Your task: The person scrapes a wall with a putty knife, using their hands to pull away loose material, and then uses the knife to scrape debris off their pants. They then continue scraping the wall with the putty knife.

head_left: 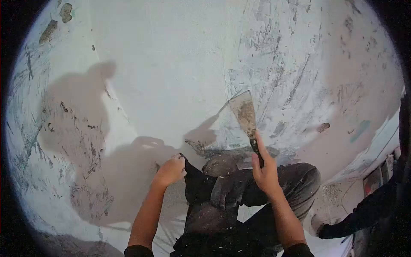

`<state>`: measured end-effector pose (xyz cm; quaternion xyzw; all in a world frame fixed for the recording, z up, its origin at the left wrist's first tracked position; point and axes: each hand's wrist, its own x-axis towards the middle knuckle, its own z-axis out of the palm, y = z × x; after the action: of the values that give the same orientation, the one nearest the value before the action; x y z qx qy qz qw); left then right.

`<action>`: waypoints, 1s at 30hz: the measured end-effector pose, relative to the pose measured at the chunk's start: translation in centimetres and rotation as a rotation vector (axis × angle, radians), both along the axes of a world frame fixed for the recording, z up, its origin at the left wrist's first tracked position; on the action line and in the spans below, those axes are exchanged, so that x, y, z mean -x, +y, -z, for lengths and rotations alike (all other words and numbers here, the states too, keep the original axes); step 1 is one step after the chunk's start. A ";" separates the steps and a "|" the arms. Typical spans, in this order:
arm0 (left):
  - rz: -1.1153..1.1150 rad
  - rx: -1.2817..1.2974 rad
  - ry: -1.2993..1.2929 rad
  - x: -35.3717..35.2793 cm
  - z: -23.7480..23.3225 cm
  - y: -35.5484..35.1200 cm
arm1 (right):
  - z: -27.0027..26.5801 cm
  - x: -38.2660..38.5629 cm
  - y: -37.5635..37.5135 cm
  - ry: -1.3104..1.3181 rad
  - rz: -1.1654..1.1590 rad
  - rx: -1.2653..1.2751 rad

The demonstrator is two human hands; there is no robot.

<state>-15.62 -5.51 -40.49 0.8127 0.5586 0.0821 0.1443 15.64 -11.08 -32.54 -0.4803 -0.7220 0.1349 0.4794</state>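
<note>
"What step are you on?"

"It looks like you are in the middle of working the wall (171, 64) with the scraper (245, 112). Its blade is up in front of you, beside the streaked patch (278, 73); whether the edge touches the wall, I can't tell."

"And your fingers?"

"Your right hand (267, 173) is closed round the dark handle (255, 144), the forefinger stretched toward the blade. Your left hand (170, 172) is curled nearly closed against the dark cloth (197, 182) by your legs. Whether it pinches that cloth, I can't tell."

"So what does your next move call for?"

"I'd judge a low blade angle, even pressure along the whole edge and a steady wrist. Tilt it too far and a corner could gouge the surface."

"Now count what's around you."

"You have two bare hands and one scraper, and you face one wall. Two brown patches show at its upper left, the upper one (66, 13) and the lower one (48, 32). At your lower right is one dark-clothed leg of another person (364, 218), well apart from your hands."
</note>
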 end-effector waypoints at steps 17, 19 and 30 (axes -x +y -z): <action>0.021 -0.268 0.234 -1.2 1.6 -0.1 | 0.9 0.2 0.8 0.031 -0.040 -0.031; 0.031 -0.257 0.237 -1.2 1.6 0.0 | 1.1 0.0 0.6 0.074 -0.091 0.055; -0.002 -0.162 0.316 -1.3 0.9 0.5 | 2.1 0.3 1.0 0.178 -0.136 -0.014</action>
<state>-14.33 -5.05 -41.39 0.8240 0.5665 -0.0019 -0.0117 15.29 -10.10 -34.63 -0.4127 -0.7085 0.2042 0.5348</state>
